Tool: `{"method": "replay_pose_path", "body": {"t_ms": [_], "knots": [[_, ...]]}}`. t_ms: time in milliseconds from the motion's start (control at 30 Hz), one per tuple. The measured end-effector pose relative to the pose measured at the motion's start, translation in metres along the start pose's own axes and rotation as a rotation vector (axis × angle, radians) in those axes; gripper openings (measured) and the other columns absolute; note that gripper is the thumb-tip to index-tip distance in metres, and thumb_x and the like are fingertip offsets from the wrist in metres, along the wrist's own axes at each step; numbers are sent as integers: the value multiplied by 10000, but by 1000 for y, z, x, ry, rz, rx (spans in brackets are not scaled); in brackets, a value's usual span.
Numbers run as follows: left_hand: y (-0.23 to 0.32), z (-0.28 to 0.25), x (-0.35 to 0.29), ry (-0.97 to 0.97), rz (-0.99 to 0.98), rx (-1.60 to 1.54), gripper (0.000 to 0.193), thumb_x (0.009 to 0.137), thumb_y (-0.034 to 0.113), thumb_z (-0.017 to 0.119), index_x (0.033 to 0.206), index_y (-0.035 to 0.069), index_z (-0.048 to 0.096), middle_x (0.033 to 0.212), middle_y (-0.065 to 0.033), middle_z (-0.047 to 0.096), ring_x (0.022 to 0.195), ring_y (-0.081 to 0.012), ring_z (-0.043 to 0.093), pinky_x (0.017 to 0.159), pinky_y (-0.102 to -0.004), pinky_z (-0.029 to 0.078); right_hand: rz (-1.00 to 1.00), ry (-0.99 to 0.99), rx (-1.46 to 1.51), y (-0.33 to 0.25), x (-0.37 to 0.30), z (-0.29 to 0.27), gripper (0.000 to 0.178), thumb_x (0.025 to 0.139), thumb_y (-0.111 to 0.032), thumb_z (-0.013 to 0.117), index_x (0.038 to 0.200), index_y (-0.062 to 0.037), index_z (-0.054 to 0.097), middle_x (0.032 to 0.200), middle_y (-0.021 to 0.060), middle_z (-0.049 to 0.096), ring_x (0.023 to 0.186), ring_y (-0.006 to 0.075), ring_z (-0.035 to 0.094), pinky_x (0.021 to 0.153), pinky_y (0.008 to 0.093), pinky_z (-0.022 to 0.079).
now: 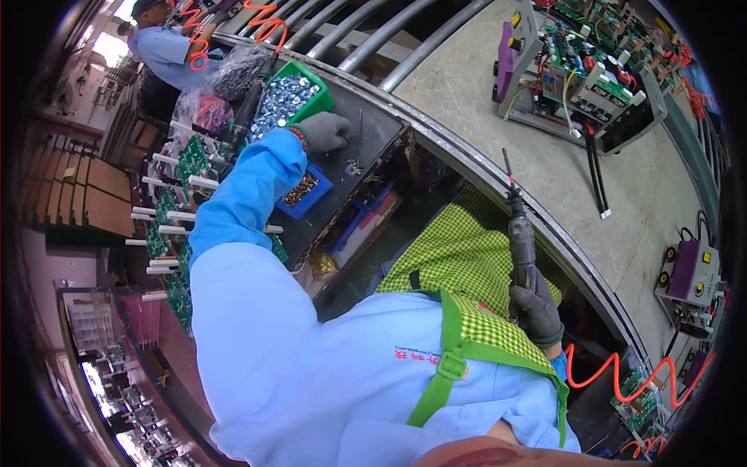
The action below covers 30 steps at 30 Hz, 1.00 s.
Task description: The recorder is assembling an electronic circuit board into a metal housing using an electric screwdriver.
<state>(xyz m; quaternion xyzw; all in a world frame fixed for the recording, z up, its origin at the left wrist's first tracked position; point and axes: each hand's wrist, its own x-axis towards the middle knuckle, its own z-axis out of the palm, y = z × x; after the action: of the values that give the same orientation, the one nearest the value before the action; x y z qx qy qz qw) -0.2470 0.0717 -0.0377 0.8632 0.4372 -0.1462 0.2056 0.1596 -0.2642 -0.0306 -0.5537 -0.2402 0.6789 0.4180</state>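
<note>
My left hand (325, 132), in a grey glove, is over the dark side bench beside a green bin (317, 87) of shiny metal fasteners (286, 100). Its fingers are curled together, and whatever they may hold is hidden. A blue tray (315, 198) of small brass-coloured screws (300, 189) lies nearer to me, with a few loose small parts (354, 167) close by. In my gloved right hand (537, 309) is a dark power screwdriver (522, 237), gripped at its lower end, its long bit pointing away from me.
An opened electronic unit (591, 86) with boards and wires stands on the grey worktop (459, 86). Another purple-and-grey unit (695, 268) sits at right. Green circuit boards (180, 300) stand at left. Metal rollers (373, 47) run along the back. Orange coiled hose (622, 381) is at right. A co-worker (167, 54) is far left.
</note>
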Motion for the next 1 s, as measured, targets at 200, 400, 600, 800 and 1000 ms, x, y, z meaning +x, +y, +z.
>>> {"method": "replay_pose_path", "body": {"t_ms": [200, 400, 600, 800, 1000], "knots": [[-23, -9, -18, 13, -121, 239, 196, 737, 150, 607, 905, 61, 655, 840, -172, 639, 831, -346, 617, 736, -431, 486, 28, 32, -18, 0, 3, -3, 355, 723, -164, 603, 1030, -26, 491, 708, 10, 463, 518, 87, 438, 449, 222, 358], [-4, -10, -22, -109, -19, 389, 109, 710, 159, 615, 752, 68, 657, 789, -137, 641, 773, -324, 622, 675, -421, 483, 13, -24, 0, 1, 6, -2, 388, 755, -207, 650, 1049, -21, 479, 702, 1, 459, 504, 80, 455, 441, 218, 402], [28, -16, -30, -147, 39, -28, 193, 723, 226, 681, 782, 49, 630, 744, -118, 624, 730, -262, 620, 665, -390, 474, 13, 18, 19, 8, 8, -1, 379, 737, -162, 594, 1060, 1, 485, 679, 19, 471, 460, 92, 439, 395, 228, 362], [23, -21, -31, 26, -143, 282, 290, 707, 281, 705, 901, 73, 651, 865, -150, 651, 870, -343, 623, 751, -437, 488, 31, 15, 0, 10, 9, -3, 375, 743, -166, 599, 1064, -11, 484, 689, 14, 471, 463, 88, 428, 392, 226, 353], [15, 3, -21, -104, -154, 466, 202, 690, 224, 707, 851, 107, 667, 864, -117, 655, 866, -315, 631, 741, -428, 501, 70, -12, -15, 7, 8, 2, 370, 749, -179, 637, 1046, -29, 476, 691, -2, 446, 503, 80, 436, 442, 219, 373]]}}
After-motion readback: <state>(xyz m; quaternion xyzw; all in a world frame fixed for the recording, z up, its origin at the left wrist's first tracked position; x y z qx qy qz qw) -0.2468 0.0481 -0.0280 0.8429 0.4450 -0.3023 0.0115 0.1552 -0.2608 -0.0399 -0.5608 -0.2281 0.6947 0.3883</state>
